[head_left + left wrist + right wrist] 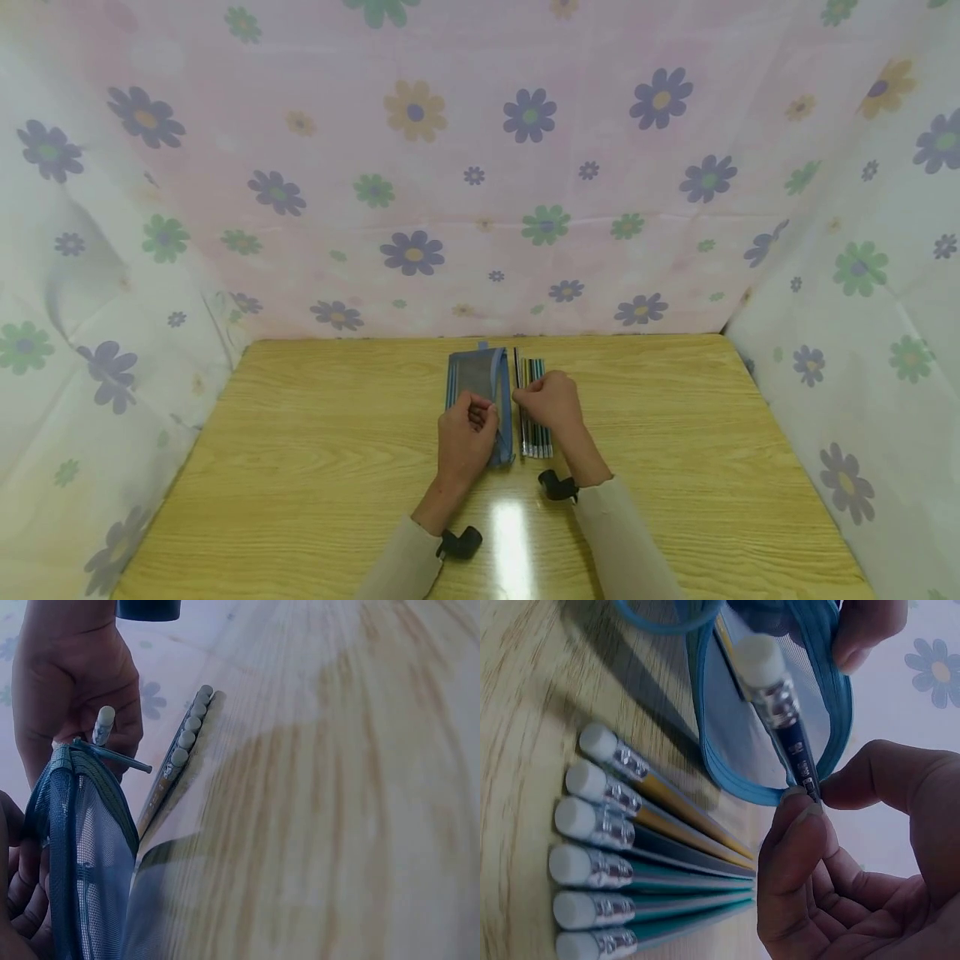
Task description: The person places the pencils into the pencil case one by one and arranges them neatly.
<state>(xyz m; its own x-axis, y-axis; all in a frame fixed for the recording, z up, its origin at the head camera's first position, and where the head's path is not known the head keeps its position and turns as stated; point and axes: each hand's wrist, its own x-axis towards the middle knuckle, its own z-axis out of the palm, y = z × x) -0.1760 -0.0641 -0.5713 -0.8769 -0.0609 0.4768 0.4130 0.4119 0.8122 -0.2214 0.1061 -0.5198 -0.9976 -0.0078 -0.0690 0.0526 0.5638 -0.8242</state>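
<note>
A blue mesh zip pouch (472, 372) lies on the table with its long zipped side gaping to the right. My left hand (467, 437) pinches the rim of that opening between thumb and fingers. In my right hand (553, 402), thumb and fingertips pinch a dark blue pencil (793, 742) by its shaft, its white eraser end close to the opening in the right wrist view. Within the pouch, a yellow and dark pencil (724, 645) shows past the rim. Beside the pouch lies a row of pencils (540, 446), yellow, dark and green, with white erasers toward me.
The wood-grain table (315, 467) runs back to a flower-patterned curtain (465, 167), with more of this cloth on both sides. Black camera mounts (461, 543) sit on both wrists, close above the table. A zipper pull (116, 755) hangs at the pouch's near end.
</note>
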